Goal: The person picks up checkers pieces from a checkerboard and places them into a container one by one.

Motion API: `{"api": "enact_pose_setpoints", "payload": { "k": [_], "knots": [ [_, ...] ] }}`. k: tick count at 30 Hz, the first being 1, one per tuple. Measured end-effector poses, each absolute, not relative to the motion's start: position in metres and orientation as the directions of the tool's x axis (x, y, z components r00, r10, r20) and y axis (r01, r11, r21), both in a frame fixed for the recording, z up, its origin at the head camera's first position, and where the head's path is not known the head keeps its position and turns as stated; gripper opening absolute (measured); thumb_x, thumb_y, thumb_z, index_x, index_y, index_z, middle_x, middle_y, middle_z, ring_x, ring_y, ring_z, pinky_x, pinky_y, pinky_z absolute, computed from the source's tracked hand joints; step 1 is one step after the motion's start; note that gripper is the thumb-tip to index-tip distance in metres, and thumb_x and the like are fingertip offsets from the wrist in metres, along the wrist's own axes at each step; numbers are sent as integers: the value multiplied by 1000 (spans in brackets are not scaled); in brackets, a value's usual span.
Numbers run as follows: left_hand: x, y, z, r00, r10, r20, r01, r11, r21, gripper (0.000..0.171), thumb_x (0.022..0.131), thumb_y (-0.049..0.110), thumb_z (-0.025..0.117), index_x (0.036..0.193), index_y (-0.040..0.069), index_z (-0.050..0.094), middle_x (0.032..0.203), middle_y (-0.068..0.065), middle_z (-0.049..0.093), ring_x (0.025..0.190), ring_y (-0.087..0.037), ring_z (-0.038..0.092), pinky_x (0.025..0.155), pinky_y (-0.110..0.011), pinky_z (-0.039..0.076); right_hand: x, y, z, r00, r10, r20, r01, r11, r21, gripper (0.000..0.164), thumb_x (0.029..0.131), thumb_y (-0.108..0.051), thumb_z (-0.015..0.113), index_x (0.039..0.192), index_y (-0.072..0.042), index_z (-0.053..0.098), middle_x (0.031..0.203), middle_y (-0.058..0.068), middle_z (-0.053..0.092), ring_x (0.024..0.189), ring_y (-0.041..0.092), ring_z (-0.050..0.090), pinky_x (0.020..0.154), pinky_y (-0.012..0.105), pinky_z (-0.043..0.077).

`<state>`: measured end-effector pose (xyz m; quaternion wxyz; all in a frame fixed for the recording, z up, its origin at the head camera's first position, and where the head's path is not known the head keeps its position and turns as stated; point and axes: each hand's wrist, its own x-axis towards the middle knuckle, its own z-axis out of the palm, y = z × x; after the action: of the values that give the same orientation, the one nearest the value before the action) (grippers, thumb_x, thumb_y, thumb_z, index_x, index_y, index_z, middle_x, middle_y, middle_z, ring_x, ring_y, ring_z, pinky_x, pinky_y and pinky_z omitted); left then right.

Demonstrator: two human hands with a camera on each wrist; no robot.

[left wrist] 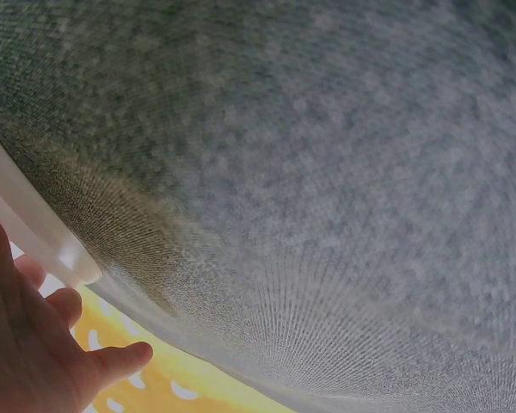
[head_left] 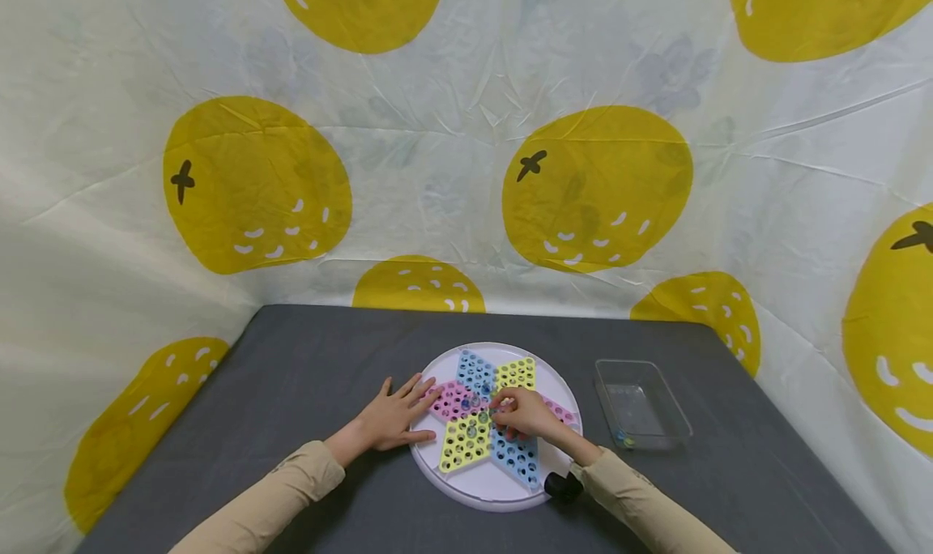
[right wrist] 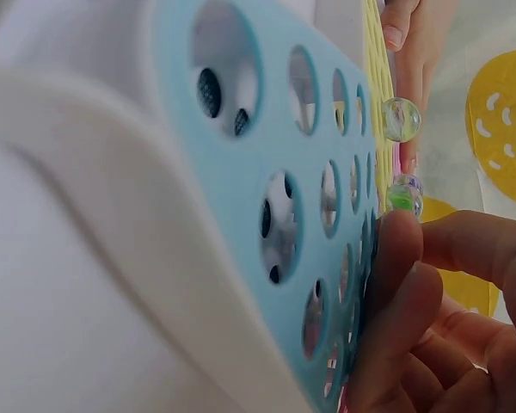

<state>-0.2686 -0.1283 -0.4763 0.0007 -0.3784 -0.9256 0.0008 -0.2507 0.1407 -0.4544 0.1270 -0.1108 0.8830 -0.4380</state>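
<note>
A round white Chinese checkers board [head_left: 481, 501] lies on the table, its star made of pink, yellow and blue perforated sections. Several glass marbles [head_left: 466, 403] sit around its middle. My left hand [head_left: 397, 416] has its fingers spread, resting on the board's left rim. My right hand [head_left: 526, 415] is over the star's centre-right, fingers bent and tips down at the holes. In the right wrist view, the thumb and index finger meet close to a green-tinted marble [right wrist: 404, 198]; another clear marble [right wrist: 402, 120] sits farther off. Whether anything lies between those fingertips is hidden.
Right of the board stands a clear plastic box [head_left: 681, 416] with a few marbles [head_left: 624, 439] in its near left corner. A dark grey cloth [head_left: 328, 351] covers the table. Behind hangs a pale curtain [head_left: 430, 189] printed with yellow fruit.
</note>
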Motion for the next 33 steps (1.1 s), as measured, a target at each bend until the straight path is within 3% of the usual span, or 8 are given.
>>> {"api": "enact_pose_setpoints", "payload": {
  "k": [33],
  "knots": [
    [-270,-128,-478,-739,672,-45,673,740,12,75,84,64,34,143,22,19,151,-3,17,138,-29,14,99,-64,19,-247,143,-451,-940,-296,-171,-26,559,-829,15,81,-16,62,91,-4,59,65,6,64,45,9,54,41,20,41]
  ]
}}
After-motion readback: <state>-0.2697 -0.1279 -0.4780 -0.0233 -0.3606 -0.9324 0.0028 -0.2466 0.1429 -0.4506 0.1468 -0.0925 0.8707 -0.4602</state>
